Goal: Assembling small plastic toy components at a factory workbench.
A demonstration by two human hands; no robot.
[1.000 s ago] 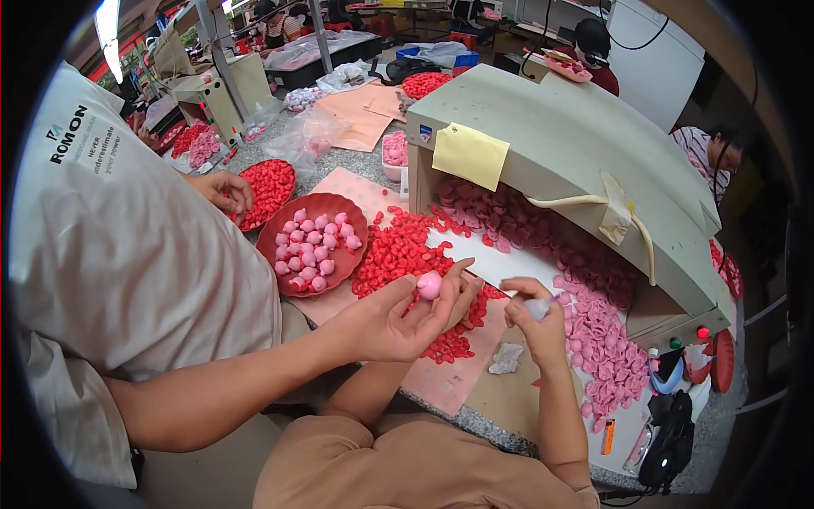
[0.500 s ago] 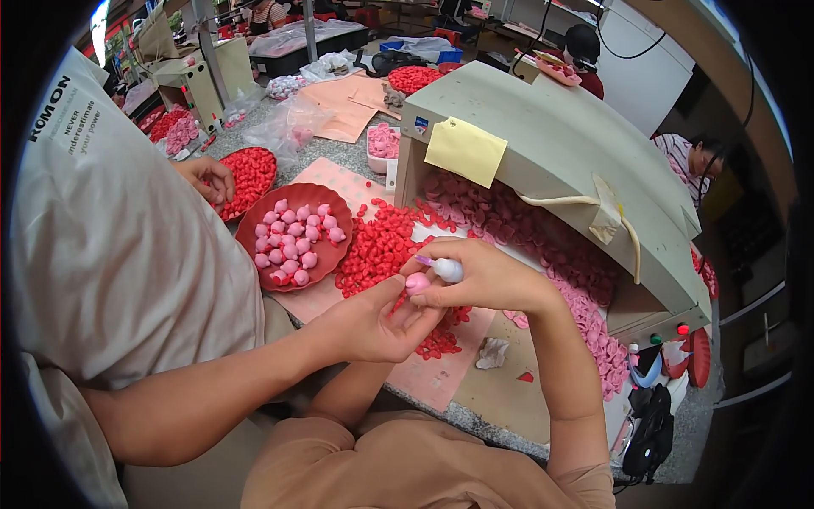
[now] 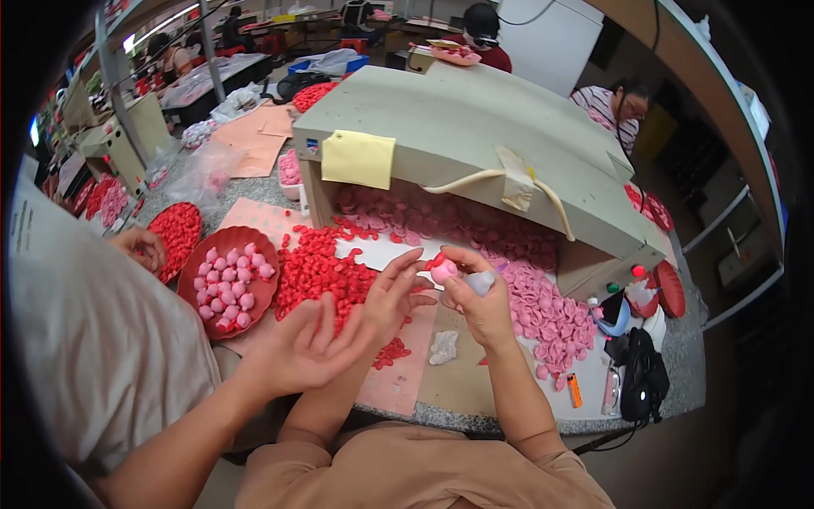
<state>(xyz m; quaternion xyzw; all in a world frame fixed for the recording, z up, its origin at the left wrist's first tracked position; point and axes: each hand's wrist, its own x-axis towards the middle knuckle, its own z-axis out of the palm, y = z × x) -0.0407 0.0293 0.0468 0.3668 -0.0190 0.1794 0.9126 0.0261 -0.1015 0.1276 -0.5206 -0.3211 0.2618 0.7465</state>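
Observation:
My right hand (image 3: 483, 310) grips a small white bottle (image 3: 480, 282) and pinches a pink ball-shaped piece with a red top (image 3: 443, 270) at its fingertips. My left hand (image 3: 392, 295) is spread with its fingertips just left of that piece and holds nothing. Both hover over a pink paper sheet (image 3: 398, 382) beside a heap of red pieces (image 3: 318, 267). A co-worker's open hand (image 3: 297, 356) reaches in from the lower left, below my left hand.
A red bowl (image 3: 246, 234) of pink balls and a red tray (image 3: 174, 233) sit at left, the co-worker's other hand (image 3: 140, 246) by the tray. A beige hood (image 3: 475, 127) covers pink pieces (image 3: 543, 310). A white scrap (image 3: 443, 346) lies near; a black bag (image 3: 640, 377) at right.
The co-worker's hand has let go of the pink piece and drawn back to the lower left. My right hand with the bottle stays at the piece, and my left hand has come into view.

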